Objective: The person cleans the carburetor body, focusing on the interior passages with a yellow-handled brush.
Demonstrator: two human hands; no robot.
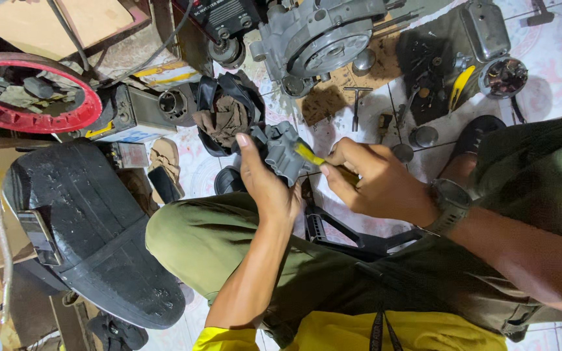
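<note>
My left hand [265, 185] grips a grey finned metal engine part [284, 153] and holds it up above my knee. My right hand [372, 182] is closed on a tool with a yellow blade or handle [308, 155], whose tip rests against the grey part. A dark watch sits on my right wrist [449, 205]. Both hands are close together over my olive trousers [209, 240]. How the tool ends inside my right fist is hidden.
A grey engine block [323, 39] lies on the tiled floor ahead, with a T-handle wrench [357, 104] and small parts beside it. A black motorcycle seat [86, 227] is at left, a red wheel rim [27, 94] beyond it, a rag-filled black part [226, 117] near my left hand.
</note>
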